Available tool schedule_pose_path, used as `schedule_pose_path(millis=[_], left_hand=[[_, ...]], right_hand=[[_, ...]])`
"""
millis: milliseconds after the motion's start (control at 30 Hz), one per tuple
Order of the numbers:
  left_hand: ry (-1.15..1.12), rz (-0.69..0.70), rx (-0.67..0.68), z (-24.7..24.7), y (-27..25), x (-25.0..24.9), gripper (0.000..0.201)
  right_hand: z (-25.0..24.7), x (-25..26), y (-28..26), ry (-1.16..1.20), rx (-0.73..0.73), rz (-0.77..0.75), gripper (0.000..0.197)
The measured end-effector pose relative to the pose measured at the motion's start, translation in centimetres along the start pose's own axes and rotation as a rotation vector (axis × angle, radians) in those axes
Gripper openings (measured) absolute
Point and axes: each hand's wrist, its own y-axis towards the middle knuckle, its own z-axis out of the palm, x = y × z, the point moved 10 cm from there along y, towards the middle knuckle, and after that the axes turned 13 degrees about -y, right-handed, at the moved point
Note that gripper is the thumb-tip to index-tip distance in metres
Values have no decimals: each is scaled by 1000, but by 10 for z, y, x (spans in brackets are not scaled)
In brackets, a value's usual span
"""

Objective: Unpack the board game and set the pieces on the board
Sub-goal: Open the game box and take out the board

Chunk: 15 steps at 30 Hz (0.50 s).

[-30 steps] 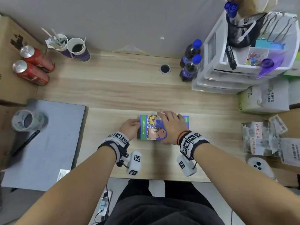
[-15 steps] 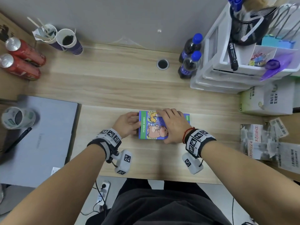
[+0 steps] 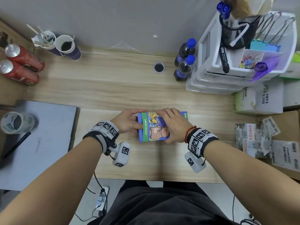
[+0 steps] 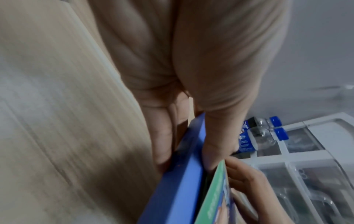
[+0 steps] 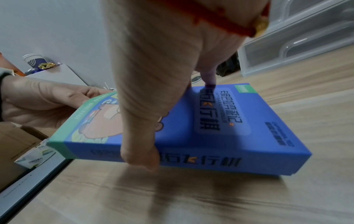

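Observation:
The game box (image 3: 153, 127) is blue with a green band and a cartoon animal, and sits mid-desk near the front edge. My left hand (image 3: 134, 121) grips its green left end, thumb on top and fingers underneath. My right hand (image 3: 173, 125) lies across the lid, thumb on the near wall and fingers over the far edge. In the right wrist view the game box (image 5: 220, 121) tilts, its green end raised off the wood, and my thumb (image 5: 139, 156) presses the near side. The left wrist view shows the box end (image 4: 180, 186) pinched in my left hand. No board or pieces are in view.
A closed grey laptop (image 3: 45, 143) lies at the left with a paper cup (image 3: 16, 122) and a pen (image 3: 16, 144) on it. Two dark bottles (image 3: 185, 64) and a clear drawer unit (image 3: 215, 78) stand back right. Papers and packets (image 3: 266, 143) lie at the right.
My left hand has closed round the box's left end and lifted it off the desk. My right hand stays across the lid. The head view has shifted slightly.

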Motion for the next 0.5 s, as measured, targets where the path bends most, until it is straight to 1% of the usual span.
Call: schedule_pose_path(millis=[67,167,233,300,367,433,500], left_hand=[[-22,31,-6,-4,-4,-3,62],[-56,80,-69,-15,-8,-8,62],[-115,139,-155,-26,-11,-15,58],[-137,229,-277,-41,-13,-22,48],[-162,261,-381,-53,-17,-23,39],[-271,232,-407,-53,-19,-21,34],[-475,226,-352,-36,-25,-26,31]], right_hand=[[-3,-1,-1,20,-18,2,112],[-8,-4,-2,72,-58,24,112],[-13,-6,-4,130,-86,56,112],[-19,-10,-5,201,-129,96,111],[-23,-10,-6,240,-158,118,113],[-23,-10,-6,277,-156,136,116],[-23,-11,-6,364,-163,188,119]])
